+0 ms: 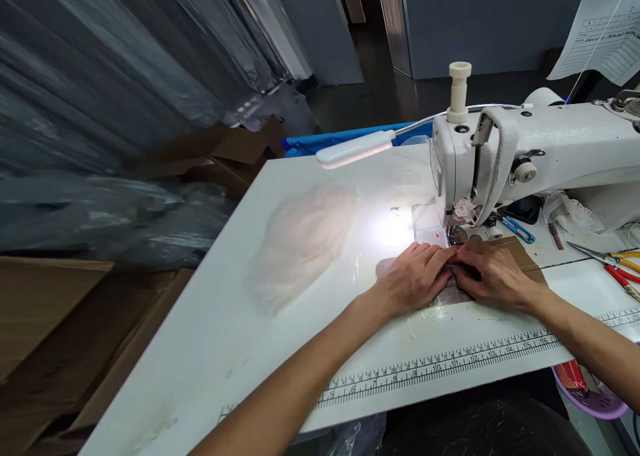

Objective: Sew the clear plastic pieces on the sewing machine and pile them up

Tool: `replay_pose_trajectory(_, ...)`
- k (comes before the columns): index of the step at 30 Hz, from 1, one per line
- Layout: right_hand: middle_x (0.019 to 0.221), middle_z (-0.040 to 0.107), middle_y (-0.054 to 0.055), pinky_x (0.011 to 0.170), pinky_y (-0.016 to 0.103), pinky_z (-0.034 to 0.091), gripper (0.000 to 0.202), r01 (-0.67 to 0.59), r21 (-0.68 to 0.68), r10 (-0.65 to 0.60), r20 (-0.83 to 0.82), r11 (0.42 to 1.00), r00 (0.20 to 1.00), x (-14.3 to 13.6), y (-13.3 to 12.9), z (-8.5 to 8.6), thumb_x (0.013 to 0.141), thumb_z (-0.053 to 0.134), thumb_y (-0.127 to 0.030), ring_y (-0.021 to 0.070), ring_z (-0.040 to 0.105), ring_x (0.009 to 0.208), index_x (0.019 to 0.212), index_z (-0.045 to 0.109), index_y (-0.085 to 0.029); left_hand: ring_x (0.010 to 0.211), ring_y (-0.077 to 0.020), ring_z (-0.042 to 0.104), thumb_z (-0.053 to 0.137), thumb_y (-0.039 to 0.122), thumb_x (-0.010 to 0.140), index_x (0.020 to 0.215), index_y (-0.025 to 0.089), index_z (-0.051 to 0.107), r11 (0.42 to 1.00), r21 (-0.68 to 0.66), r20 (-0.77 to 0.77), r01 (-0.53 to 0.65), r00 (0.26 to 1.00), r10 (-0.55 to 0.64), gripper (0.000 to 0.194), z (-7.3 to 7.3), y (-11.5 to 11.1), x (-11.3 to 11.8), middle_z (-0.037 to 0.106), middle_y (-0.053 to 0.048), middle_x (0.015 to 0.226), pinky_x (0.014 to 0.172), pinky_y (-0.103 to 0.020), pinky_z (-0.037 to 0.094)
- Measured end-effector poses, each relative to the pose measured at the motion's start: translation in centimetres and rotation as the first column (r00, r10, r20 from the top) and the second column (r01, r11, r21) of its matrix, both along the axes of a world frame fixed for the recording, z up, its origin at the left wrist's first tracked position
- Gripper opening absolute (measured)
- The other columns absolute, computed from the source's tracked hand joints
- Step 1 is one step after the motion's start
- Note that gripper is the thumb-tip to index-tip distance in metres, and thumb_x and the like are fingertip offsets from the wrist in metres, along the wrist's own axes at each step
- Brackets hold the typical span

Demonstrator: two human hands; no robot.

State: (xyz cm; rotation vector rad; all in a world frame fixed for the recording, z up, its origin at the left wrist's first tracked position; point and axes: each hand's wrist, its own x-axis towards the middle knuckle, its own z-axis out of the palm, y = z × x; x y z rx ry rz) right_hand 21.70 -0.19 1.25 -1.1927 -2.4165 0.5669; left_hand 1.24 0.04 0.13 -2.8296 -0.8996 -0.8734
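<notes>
Brown and flat on the white tabletop [300,349]: find the fabric [523,255] just in front of the presser foot [456,235] of the sewing machine [550,146], partly hidden under both hands. Note the left hand [417,276] and the right hand [493,273] close together there, fingers bent and narrowed at the fabric. Pinching an edge or merely pressing down? Cannot tell, for want of a clear view of the fingertips.

At such close quarters, best guide lightly from both sides rather than tug; pull too hard, and risk puckering. Smooth out any fold short of the foot, and line up the edge by eye in the glow of the lamp [355,151], brightest just left of the foot. Mind the fingertips: better set slightly to each side, out of line with the metal. Check the part running out beneath the right hand for drag. Leave the blue thread snips [517,229] just beyond the fabric, and the scissors [597,253] off to the right, apart from the work. For measuring, use the ruler markings [440,366] along the front edge.
</notes>
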Motion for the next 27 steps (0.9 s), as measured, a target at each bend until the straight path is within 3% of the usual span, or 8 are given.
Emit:
replay_pose_trajectory(2, 0.092, 0.069, 0.007, 0.074, 0.029, 0.046, 0.029, -0.029, -0.145, 0.021, -0.058, 0.989, 0.998, 0.5, 0.5, 0.8, 0.087, 0.048, -0.027, 0.017, 0.062, 0.081, 0.103, 0.071, -0.018, 0.085, -0.0188, 0.067, 0.044, 0.022, 0.097, 0.113, 0.018, 0.06, 0.995, -0.099, -0.035, 0.033, 0.999, -0.037, 0.022, -0.2, 0.2, -0.3, 0.071, -0.007, 0.096, 0.073, -0.036, 0.056)
replay_pose_trajectory(5, 0.071, 0.066, 0.002, 0.062, 0.026, 0.043, 0.029, 0.068, -0.278, -0.066, 0.018, 0.958, 0.998, 1.1, 1.7, 1.7, 0.087, 0.048, -0.028, 0.014, 0.057, 0.062, 0.102, 0.072, -0.02, 0.084, -0.0169, 0.068, 0.045, 0.023, 0.099, 0.096, 0.02, 0.067, 0.993, -0.103, -0.059, 0.06, 0.996, -0.066, 0.022, -0.3, 0.4, -0.8, 0.072, -0.005, 0.097, 0.074, -0.036, 0.055)
replay_pose_trajectory(7, 0.075, 0.068, 0.003, 0.062, 0.026, 0.041, 0.029, 0.088, -0.257, -0.067, 0.089, 0.963, 0.994, 1.2, 2.3, 2.0, 0.087, 0.05, -0.027, 0.0147, 0.057, 0.065, 0.103, 0.073, -0.022, 0.082, -0.0158, 0.068, 0.046, 0.021, 0.098, 0.09, 0.019, 0.068, 0.995, -0.073, -0.052, 0.067, 0.996, -0.07, 0.024, -0.2, 0.4, -0.9, 0.073, -0.005, 0.097, 0.075, -0.037, 0.055)
replay_pose_trajectory(10, 0.095, 0.07, 0.005, 0.068, 0.027, 0.043, 0.031, -0.031, -0.167, 0.047, 0.092, 0.986, 0.995, 1.1, 2.8, 1.7, 0.088, 0.049, -0.025, 0.0171, 0.061, 0.08, 0.11, 0.071, -0.025, 0.081, -0.0145, 0.068, 0.047, 0.018, 0.097, 0.086, 0.02, 0.068, 0.997, -0.009, -0.041, 0.08, 0.996, -0.081, 0.024, -0.1, 0.3, -0.7, 0.072, -0.005, 0.098, 0.082, -0.039, 0.055)
replay_pose_trajectory(12, 0.098, 0.069, 0.005, 0.066, 0.026, 0.041, 0.032, -0.082, -0.096, 0.093, 0.12, 0.992, 0.988, 0.9, 2.7, 1.4, 0.091, 0.048, -0.027, 0.0171, 0.06, 0.08, 0.115, 0.069, -0.027, 0.08, -0.0143, 0.067, 0.048, 0.016, 0.096, 0.083, 0.019, 0.067, 0.994, 0.061, -0.053, 0.086, 0.995, -0.082, 0.023, 0.1, 0.3, -0.6, 0.072, -0.005, 0.099, 0.085, -0.039, 0.055)
replay_pose_trajectory(16, 0.107, 0.066, 0.006, 0.059, 0.024, 0.036, 0.034, -0.127, -0.017, 0.128, 0.191, 0.992, 0.973, 0.8, 2.2, 0.8, 0.093, 0.046, -0.027, 0.0149, 0.056, 0.076, 0.12, 0.067, -0.028, 0.071, -0.0142, 0.063, 0.052, 0.015, 0.093, 0.085, 0.018, 0.065, 0.983, 0.167, -0.094, 0.071, 0.994, -0.056, 0.016, 0.5, 0.2, -0.5, 0.071, -0.004, 0.089, 0.076, -0.037, 0.054)
replay_pose_trajectory(21, 0.108, 0.063, 0.008, 0.061, 0.026, 0.034, 0.036, -0.142, 0.017, 0.133, 0.256, 0.99, 0.957, 0.6, 2.1, 0.3, 0.094, 0.044, -0.027, 0.0178, 0.054, 0.084, 0.123, 0.065, -0.028, 0.069, -0.0129, 0.062, 0.051, 0.012, 0.093, 0.086, 0.02, 0.064, 0.989, 0.116, -0.107, 0.088, 0.991, -0.076, 0.017, 0.6, 0.4, -0.7, 0.073, -0.001, 0.088, 0.07, -0.032, 0.051)
replay_pose_trajectory(27, 0.106, 0.061, 0.01, 0.057, 0.026, 0.028, 0.036, -0.17, 0.034, 0.154, 0.279, 0.985, 0.948, 0.6, 2.0, -0.2, 0.096, 0.042, -0.027, 0.017, 0.049, 0.077, 0.126, 0.061, -0.024, 0.068, -0.0123, 0.061, 0.054, 0.011, 0.091, 0.084, 0.02, 0.061, 0.986, 0.145, -0.082, 0.086, 0.994, -0.075, 0.013, 0.4, 0.4, -0.7, 0.073, 0.0, 0.087, 0.077, -0.034, 0.05)
